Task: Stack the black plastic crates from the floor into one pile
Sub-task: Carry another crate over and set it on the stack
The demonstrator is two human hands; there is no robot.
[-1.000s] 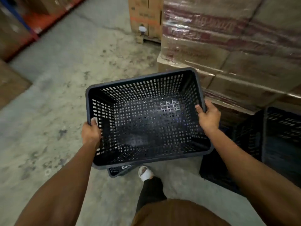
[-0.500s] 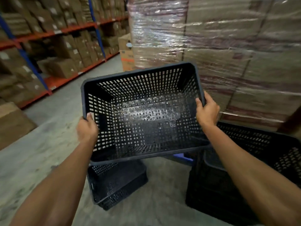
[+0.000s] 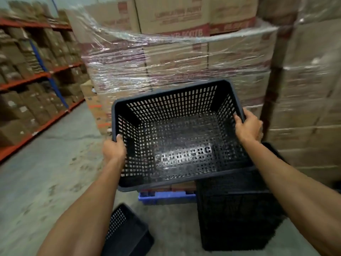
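Note:
I hold a black perforated plastic crate (image 3: 177,137) in the air at chest height, open side up. My left hand (image 3: 114,149) grips its left rim and my right hand (image 3: 247,124) grips its right rim. Below and to the right stands a pile of black crates (image 3: 238,218) on the floor; the held crate's right part hangs over the pile's left top edge. Another black crate (image 3: 127,231) lies on the floor at the lower left, partly hidden by my left forearm.
A shrink-wrapped pallet of cardboard boxes (image 3: 166,67) rises straight ahead on a blue pallet (image 3: 166,197). More wrapped boxes (image 3: 310,108) stand at the right. Orange and blue racking (image 3: 36,74) with cartons lines the left. Bare concrete floor (image 3: 46,182) spreads to the left.
The view has tilted up and turned right. The held crate has risen and moved right, now over the left top edge of the pile. Both hands keep their grip.

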